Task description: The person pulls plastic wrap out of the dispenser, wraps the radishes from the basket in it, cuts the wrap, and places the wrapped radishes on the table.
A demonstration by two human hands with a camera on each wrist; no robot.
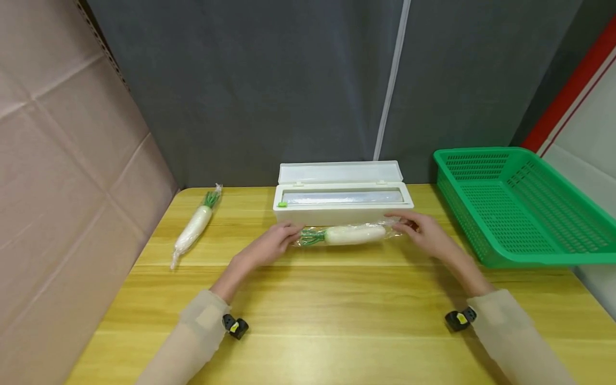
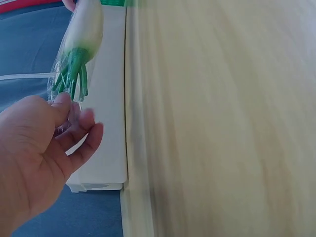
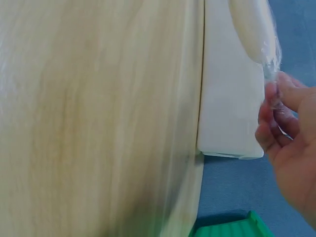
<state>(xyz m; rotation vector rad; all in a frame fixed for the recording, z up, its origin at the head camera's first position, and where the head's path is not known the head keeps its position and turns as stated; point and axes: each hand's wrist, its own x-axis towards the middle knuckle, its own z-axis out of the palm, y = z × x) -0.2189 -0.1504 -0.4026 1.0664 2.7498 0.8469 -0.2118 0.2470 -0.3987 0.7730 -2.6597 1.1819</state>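
A white radish (image 1: 355,234) with green stems, wrapped in clear plastic film, is held level between the two hands, just in front of a white film dispenser (image 1: 343,216). The left hand (image 1: 275,241) pinches the gathered film beyond the stems (image 2: 74,69). At the other end the right hand (image 1: 428,235) pinches the film past the radish's bare tip; the right wrist view shows that film (image 3: 271,69) bunched between thumb and fingers. The dispenser's clear lid (image 1: 340,172) stands raised, and a strip of film lies across its top beside a small green slider (image 1: 282,204).
Another wrapped radish (image 1: 193,229) lies on the left of the wooden table (image 1: 308,321), its film ends twisted. A green plastic basket (image 1: 505,224) stands at the right edge. A dark grey panel (image 1: 269,91) rises behind the table.
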